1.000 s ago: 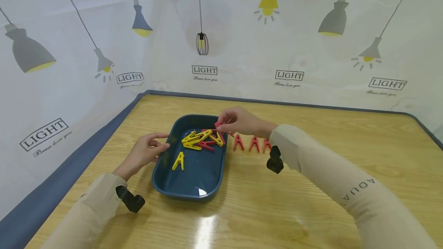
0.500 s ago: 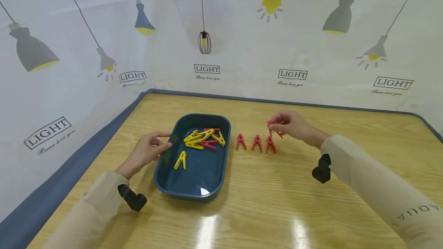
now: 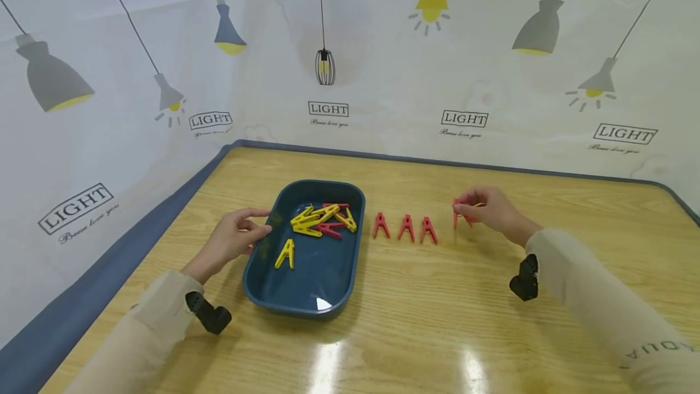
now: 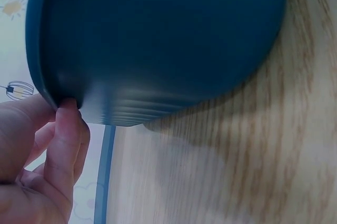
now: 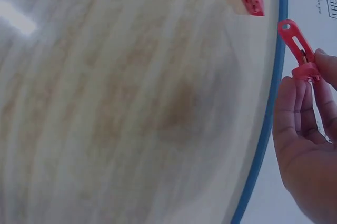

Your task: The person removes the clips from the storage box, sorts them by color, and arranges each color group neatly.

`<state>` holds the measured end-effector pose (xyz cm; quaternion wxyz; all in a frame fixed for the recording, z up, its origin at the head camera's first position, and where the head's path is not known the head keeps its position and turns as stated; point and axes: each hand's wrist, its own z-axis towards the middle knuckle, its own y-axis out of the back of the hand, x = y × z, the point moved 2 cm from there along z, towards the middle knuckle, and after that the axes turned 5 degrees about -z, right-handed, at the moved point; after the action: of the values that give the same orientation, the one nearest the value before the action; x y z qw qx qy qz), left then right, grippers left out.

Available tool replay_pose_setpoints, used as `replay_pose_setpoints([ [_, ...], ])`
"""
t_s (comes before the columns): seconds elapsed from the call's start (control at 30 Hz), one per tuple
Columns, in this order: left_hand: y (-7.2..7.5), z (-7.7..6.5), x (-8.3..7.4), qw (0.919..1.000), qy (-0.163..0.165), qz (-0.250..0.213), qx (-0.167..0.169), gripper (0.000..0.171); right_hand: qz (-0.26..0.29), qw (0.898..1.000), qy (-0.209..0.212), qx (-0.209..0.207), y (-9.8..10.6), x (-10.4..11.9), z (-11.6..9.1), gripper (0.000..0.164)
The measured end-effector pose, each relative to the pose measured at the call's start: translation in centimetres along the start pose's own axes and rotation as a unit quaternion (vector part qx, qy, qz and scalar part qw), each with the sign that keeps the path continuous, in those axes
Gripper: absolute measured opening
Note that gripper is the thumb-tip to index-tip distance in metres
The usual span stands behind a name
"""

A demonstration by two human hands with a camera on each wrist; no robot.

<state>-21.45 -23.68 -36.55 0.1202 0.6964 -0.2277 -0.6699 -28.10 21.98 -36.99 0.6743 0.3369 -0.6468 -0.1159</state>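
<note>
My left hand (image 3: 226,242) holds the left rim of a dark blue plastic tub (image 3: 298,312); in the left wrist view its fingertips (image 4: 67,109) pinch the edge. Inside the tub lie several yellow clothespins (image 3: 285,254) and a few red clothespins (image 3: 330,230), mostly heaped toward the far end. To the right of the tub, three red clothespins (image 3: 406,228) stand in a row on the table, legs spread downward. My right hand (image 3: 497,214) pinches another red clothespin (image 5: 301,50) between thumb and fingers, just right of that row.
The wooden table (image 3: 394,321) has a blue-grey border (image 3: 437,168) along its far edge. Behind it hangs a pale sheet (image 3: 383,47) printed with lamps. Black wrist cameras (image 3: 525,278) sit on both sleeves.
The right hand has carried a red clothespin from above the tub rightward, past the standing row. The left hand has stayed at the tub's rim.
</note>
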Motion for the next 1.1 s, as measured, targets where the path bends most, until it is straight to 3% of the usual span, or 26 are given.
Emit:
replay_pose_setpoints([
  [0.27, -0.1, 0.0, -0.1, 1.0000, -0.003, -0.003, 0.002, 0.045, 0.001, 0.998, -0.055, -0.005, -1.2, -1.6, 0.1, 0.033],
  [0.9, 0.0, 0.1, 0.2, 0.9999, -0.006, -0.012, 0.005, 0.046, 0.039, 0.998, -0.053, 0.014, -2.2, -1.5, -0.1, 0.032],
  [1.1, 0.0, 0.1, 0.2, 0.9999, -0.006, -0.011, 0.005, 0.046, 0.012, 0.996, -0.089, 0.003, -2.4, -1.4, 0.0, 0.025],
])
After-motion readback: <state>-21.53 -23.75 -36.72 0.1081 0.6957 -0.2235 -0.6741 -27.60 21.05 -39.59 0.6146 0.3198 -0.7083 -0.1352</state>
